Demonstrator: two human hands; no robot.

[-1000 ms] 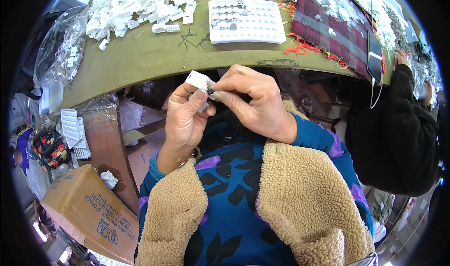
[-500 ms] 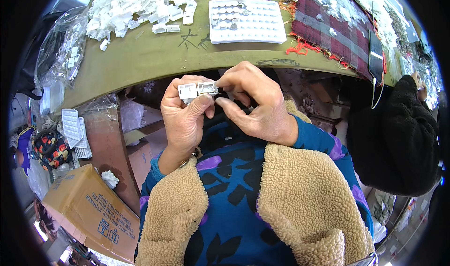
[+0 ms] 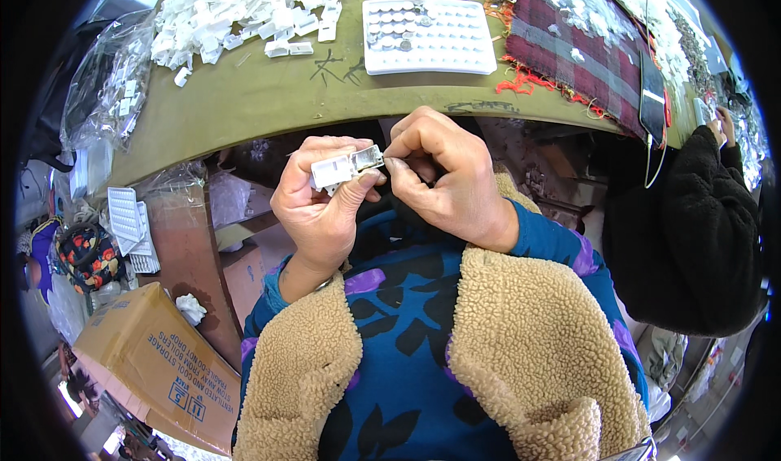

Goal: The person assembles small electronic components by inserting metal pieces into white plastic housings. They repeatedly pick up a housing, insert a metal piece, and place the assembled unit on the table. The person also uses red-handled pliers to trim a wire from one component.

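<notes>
In front of my chest, my left hand [image 3: 313, 205] pinches a small white plastic casing [image 3: 330, 170] between thumb and fingers. The casing tilts up to the right. A shiny, silvery or see-through part [image 3: 366, 158] sits at its right end. My right hand [image 3: 451, 180] is closed at that end, thumb and index finger pressed together beside it. What those fingertips hold, if anything, is too small to make out. Both hands are raised over my lap, just short of the table edge.
A heap of white plastic pieces [image 3: 244, 14] lies on the green table [image 3: 244, 107]. Beyond my hands is a white tray [image 3: 455, 50] with small round metal pieces. To the right are a plaid cloth [image 3: 569, 50], a phone [image 3: 652, 95] and a dark-sleeved person [image 3: 708, 233]. A cardboard box [image 3: 154, 363] stands lower left.
My left hand has turned the casing, so its right end tips upward and another face shows. My right fingertips have drawn together at that end. The neighbouring person's hands have shifted slightly.
</notes>
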